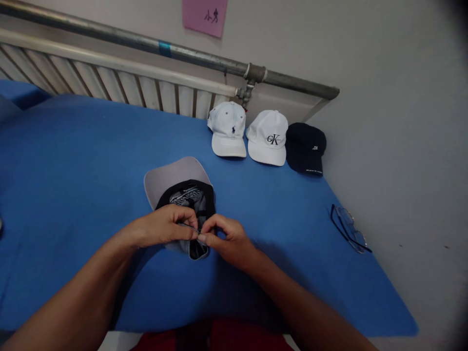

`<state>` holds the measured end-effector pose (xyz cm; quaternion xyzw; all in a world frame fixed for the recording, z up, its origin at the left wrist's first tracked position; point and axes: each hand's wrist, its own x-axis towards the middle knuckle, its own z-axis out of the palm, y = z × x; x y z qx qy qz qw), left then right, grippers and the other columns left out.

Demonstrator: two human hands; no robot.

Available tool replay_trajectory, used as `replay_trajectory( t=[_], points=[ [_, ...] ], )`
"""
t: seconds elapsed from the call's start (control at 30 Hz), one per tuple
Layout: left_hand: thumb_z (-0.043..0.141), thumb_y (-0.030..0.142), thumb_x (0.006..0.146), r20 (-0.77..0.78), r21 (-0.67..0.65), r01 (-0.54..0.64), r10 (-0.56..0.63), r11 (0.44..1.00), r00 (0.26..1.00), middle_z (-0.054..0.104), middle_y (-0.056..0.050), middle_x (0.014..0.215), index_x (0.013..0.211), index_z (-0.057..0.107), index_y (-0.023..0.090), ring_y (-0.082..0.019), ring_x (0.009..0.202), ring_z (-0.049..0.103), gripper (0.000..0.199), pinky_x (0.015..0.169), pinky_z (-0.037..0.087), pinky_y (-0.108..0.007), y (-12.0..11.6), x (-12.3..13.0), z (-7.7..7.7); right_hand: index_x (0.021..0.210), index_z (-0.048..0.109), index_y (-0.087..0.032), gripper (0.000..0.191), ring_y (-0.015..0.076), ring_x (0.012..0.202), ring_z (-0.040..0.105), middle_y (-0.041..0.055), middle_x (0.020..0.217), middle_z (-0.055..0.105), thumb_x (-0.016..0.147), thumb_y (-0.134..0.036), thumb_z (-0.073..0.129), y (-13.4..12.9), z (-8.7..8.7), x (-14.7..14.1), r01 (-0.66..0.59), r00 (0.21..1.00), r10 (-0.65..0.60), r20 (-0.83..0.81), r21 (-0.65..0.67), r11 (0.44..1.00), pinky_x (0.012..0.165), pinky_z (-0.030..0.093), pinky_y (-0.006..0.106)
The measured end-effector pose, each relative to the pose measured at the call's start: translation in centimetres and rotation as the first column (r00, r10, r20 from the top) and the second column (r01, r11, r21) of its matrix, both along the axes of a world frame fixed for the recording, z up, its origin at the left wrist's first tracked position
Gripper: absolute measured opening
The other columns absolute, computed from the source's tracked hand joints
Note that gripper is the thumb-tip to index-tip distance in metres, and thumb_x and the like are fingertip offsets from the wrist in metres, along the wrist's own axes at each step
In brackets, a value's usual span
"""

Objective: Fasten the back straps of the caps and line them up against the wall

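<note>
A grey baseball cap (177, 176) lies upside down on the blue-covered table, its brim pointing away from me and its dark inside facing up. At the cap's near, back edge, my left hand (170, 226) pinches the strap with thumb and forefinger. My right hand (228, 239) pinches the same strap from the other side, and the two thumb tips nearly touch. The small piece between the fingertips is mostly hidden. Part of the cap's back hangs below my left fingers.
Along the far edge stand a pale cap (228, 124), a white cap (266, 131) and a black cap (305, 146). Eyeglasses (351, 229) lie by the right edge, close to the wall. Behind the blue cover (91, 146) run a radiator (124, 83) and a metal pipe (204, 57).
</note>
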<state>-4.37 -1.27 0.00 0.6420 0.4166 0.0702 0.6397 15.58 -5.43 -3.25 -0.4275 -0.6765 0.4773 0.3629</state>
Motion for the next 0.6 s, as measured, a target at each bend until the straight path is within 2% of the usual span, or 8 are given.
replay_trajectory(
  t=[0.13, 0.23, 0.5, 0.6],
  points=[
    [0.063, 0.037, 0.076, 0.026, -0.013, -0.027, 0.027, 1.000, 0.999, 0.051, 0.003, 0.064, 0.079, 0.059, 0.015, -0.009, 0.054, 0.044, 0.023, 0.049, 0.033, -0.020, -0.02, 0.08, 0.27, 0.089, 0.062, -0.022, 0.020, 0.0159, 0.085, 0.058, 0.0018, 0.090, 0.064, 0.074, -0.029, 0.073, 0.05, -0.20, 0.10, -0.043, 0.998, 0.033, 0.054, 0.187, 0.981, 0.080, 0.046, 0.031],
    [0.063, 0.037, 0.076, 0.035, -0.008, -0.044, 0.044, 0.999, 0.998, 0.050, 0.004, 0.062, 0.077, 0.058, 0.015, -0.009, 0.054, 0.043, 0.023, 0.049, 0.031, -0.020, -0.05, 0.20, 0.37, 0.095, 0.061, -0.023, 0.024, 0.0178, 0.088, 0.060, 0.0032, 0.094, 0.066, 0.075, -0.029, 0.073, -0.01, -0.38, 0.04, -0.059, 0.992, 0.026, 0.120, 0.277, 0.959, 0.084, 0.046, 0.034],
    [0.059, 0.036, 0.079, -0.002, 0.042, -0.036, 0.036, 0.998, 0.999, 0.048, 0.004, 0.063, 0.075, 0.057, 0.017, -0.009, 0.056, 0.041, 0.019, 0.051, 0.030, -0.021, -0.13, 0.18, 0.23, 0.092, 0.060, -0.023, 0.015, 0.0176, 0.082, 0.061, 0.0032, 0.088, 0.066, 0.079, -0.025, 0.066, -0.25, -0.71, -0.30, -0.016, 0.985, -0.045, 0.166, 0.350, 0.937, 0.079, 0.047, 0.033],
    [0.057, 0.033, 0.081, 0.052, 0.055, -0.055, 0.052, 0.997, 0.997, 0.050, 0.003, 0.067, 0.079, 0.058, 0.017, -0.010, 0.060, 0.042, 0.016, 0.055, 0.032, -0.022, -0.09, 0.04, 0.09, 0.092, 0.060, -0.023, 0.015, 0.0170, 0.080, 0.061, 0.0028, 0.087, 0.066, 0.079, -0.026, 0.066, -0.20, -0.67, -0.16, -0.002, 0.986, -0.057, 0.157, 0.356, 0.935, 0.076, 0.048, 0.032]
  ],
)
